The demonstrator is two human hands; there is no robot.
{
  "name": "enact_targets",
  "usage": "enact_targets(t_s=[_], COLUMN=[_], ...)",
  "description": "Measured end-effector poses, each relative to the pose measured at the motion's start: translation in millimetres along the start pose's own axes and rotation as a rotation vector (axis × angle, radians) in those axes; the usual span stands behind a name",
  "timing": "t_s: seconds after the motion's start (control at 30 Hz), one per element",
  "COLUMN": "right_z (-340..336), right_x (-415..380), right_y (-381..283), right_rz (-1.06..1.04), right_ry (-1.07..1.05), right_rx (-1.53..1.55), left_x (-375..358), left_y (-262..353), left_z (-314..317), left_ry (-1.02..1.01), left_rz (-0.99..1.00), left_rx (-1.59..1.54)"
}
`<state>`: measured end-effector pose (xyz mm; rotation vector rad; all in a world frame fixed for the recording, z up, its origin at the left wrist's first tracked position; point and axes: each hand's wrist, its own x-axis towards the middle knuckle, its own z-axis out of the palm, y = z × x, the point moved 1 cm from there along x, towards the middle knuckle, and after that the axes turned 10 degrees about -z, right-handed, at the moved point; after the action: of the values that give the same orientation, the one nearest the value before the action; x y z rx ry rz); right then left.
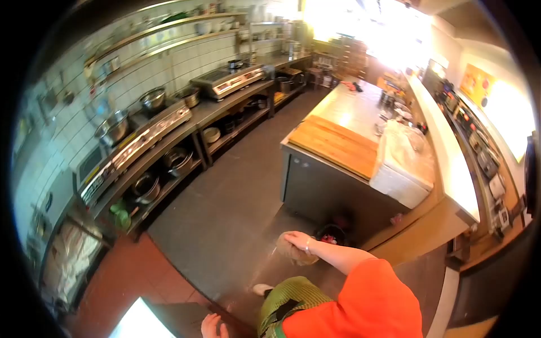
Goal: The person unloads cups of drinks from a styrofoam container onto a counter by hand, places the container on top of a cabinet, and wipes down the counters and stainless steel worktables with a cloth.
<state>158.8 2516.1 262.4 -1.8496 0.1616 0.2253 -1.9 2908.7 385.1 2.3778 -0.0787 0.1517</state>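
Note:
My right hand (pixel 298 240), at the end of an orange sleeve, grips a crumpled brown cloth (pixel 297 257) above the dark floor. Whether the cloth wraps anything is hidden. Just beyond that wrist, a black bin (pixel 331 234) with pink and white bits inside stands by the island's base. At the bottom edge my left hand (pixel 214 327) shows only in part, its fingers apart and holding nothing visible. Beside it is a bright white panel (pixel 143 320), possibly a door or lid. A green apron (pixel 296 296) covers my front.
Ahead to the right stands an island with a wooden board (pixel 335 143) and a white foam box (pixel 403 163). Along the left wall runs a counter with cooktops (pixel 225 81), metal bowls (pixel 114 128) and pots beneath. Grey floor (pixel 225 197) lies between; red tiles (pixel 132 265) are nearer.

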Motion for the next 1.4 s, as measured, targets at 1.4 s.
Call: enact_targets(t_s=[1.4], right_z=[-545.1], right_x=[496.0], right_y=[-37.3], right_rz=[1.052], right_ry=[0.864], right_rx=[-0.469], left_x=[1013.7], left_y=[262.3], left_z=[374.8], left_ry=[-0.739], left_rz=[0.958], left_rx=[0.151])
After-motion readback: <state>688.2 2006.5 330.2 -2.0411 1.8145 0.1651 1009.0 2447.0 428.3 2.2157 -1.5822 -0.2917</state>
